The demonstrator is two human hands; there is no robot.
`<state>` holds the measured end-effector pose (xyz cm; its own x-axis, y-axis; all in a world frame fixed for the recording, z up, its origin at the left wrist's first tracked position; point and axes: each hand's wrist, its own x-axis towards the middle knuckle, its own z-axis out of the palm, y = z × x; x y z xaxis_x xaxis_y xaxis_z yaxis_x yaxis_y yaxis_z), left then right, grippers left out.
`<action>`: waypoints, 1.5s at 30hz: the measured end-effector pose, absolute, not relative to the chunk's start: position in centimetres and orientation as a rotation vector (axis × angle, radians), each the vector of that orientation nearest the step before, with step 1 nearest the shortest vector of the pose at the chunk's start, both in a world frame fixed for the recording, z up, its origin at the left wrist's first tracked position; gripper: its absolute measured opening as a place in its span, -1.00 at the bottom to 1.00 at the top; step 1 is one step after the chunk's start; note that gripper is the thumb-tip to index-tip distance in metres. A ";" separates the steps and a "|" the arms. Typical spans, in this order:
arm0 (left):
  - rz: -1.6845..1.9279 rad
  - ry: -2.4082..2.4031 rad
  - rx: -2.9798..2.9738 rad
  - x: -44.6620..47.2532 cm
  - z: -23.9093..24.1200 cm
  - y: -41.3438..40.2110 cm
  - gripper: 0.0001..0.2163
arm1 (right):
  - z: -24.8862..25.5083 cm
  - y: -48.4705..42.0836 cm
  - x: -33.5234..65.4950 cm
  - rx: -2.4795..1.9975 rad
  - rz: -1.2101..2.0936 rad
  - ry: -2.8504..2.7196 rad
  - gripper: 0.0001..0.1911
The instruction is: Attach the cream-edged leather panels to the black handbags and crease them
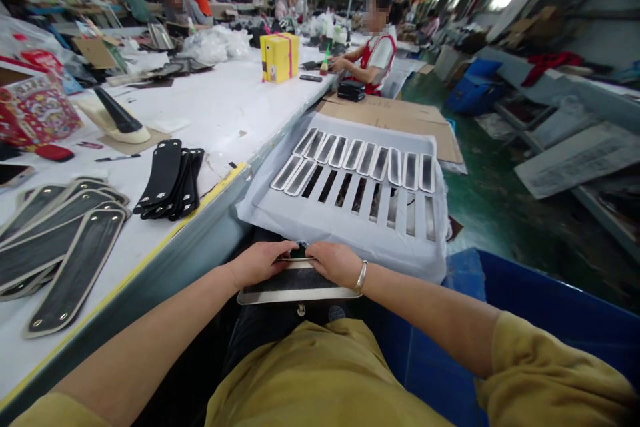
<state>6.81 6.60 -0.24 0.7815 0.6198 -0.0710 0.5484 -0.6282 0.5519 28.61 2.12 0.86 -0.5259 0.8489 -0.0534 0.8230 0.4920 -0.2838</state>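
Both hands grip a dark, pale-rimmed panel above the lap: the left hand and the right hand, a bracelet at its wrist, are each closed on the panel's far edge, thumbs and fingers drawn in toward its middle. The 2 hands stand just apart — a small dark-green item shows in the gap, too hidden to identify. A small metal fitting shows just below the panel's near edge.

Just beyond the hands, a tray lined with white sheeting bears 2 rows of smaller rimmed pieces: a full far row, and a near row with 2 pieces at its left end and dark slots running to the right. To the right stands a large blue bin, its contents hard to make out.

On the white worktable at left, black strips lie stacked near a yellow edge tape, beside an overlapping pile of long rimmed panels. A red patterned box sits farther left; a yellow box stands well beyond. Past the tray — beyond flat cardboard — a co-worker in a red apron works at the table's edge, near a black stack.
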 end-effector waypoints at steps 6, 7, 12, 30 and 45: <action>0.142 0.867 2.380 6.9 0.2 6.8 -0.62 | 1.9 2.9 29.6 -1.234 0.557 -2.743 -0.76; 0.149 0.868 2.369 6.9 0.2 6.8 -0.62 | 1.9 2.9 29.6 -1.210 0.546 -2.749 -0.76; 0.156 0.867 2.355 6.7 0.0 6.9 -0.68 | 0.8 2.3 29.3 -1.353 0.351 -2.767 -0.76; 0.150 0.789 2.258 6.3 -0.1 7.3 -0.72 | 0.5 2.0 28.8 -1.409 0.281 -2.814 -0.72; 0.038 0.739 2.583 6.2 -0.9 7.0 -0.70 | 0.1 2.1 29.0 -1.320 0.261 -2.851 -0.76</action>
